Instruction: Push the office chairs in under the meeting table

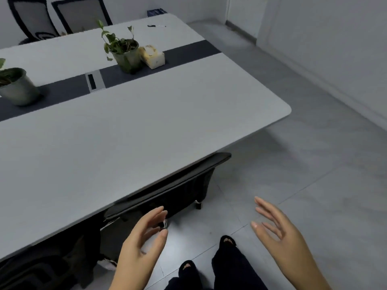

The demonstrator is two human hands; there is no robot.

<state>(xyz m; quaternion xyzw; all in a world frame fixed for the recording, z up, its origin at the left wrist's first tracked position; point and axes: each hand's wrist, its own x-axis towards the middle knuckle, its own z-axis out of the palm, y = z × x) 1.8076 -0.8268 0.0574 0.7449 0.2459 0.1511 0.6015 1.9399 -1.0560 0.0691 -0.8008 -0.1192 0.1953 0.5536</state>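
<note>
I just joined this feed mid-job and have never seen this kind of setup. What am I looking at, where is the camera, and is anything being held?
There is no machine here. A person wears one wide-angle camera on the head, looking forward and down, so you see their own two bare hands. The left hand and the right hand are both open, fingers spread, and hold nothing.

In front is the long pale grey meeting table with a dark strip along its middle. On that strip stand two potted green plants and a pale yellowish tissue box. A small pen-like item lies near the far end.

The black mesh office chair nearest the hands sits with its backrest against the table edge. Two more black-framed chairs stand across the table.
</note>
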